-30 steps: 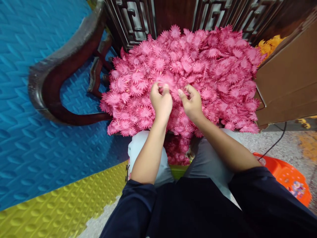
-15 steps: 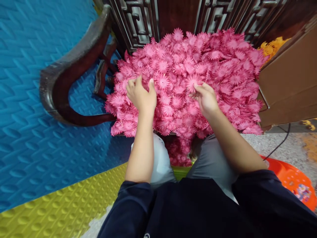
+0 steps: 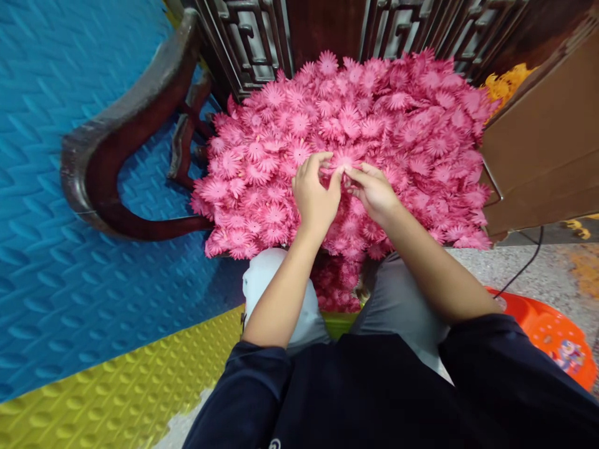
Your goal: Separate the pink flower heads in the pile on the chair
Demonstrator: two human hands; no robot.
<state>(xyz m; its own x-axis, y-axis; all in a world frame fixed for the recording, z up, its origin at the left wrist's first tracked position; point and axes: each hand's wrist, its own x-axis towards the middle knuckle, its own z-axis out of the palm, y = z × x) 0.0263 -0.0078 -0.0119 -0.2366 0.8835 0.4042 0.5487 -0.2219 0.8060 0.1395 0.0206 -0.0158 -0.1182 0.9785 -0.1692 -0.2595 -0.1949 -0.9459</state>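
A pink artificial flower [image 3: 346, 157] is held up over the heap, its petals spread. My right hand [image 3: 375, 192] pinches its near edge between thumb and fingers. From the other side my left hand [image 3: 317, 194] closes on the same flower, thumb tip close to the right fingertips; its fingers curl round the left petals. Beneath both hands lies a broad heap of loose pink flower heads [image 3: 416, 131], piled up against dark carved wood. More pink flowers [image 3: 337, 284] show lower down between my knees, above a green edge [image 3: 339, 323].
A curved dark wooden armrest [image 3: 93, 168] rises on the left over blue matting [image 3: 42, 262] and a yellow mat strip [image 3: 140, 368]. On the right stand a cardboard box [image 3: 543, 137], orange flowers [image 3: 505, 84] behind it, a black cable [image 3: 526, 271] and a red-orange plastic stool [image 3: 552, 333].
My left hand has moved right from over the heap and taken hold of the flower. My right hand has brought that flower slightly left. The view has shifted a little.
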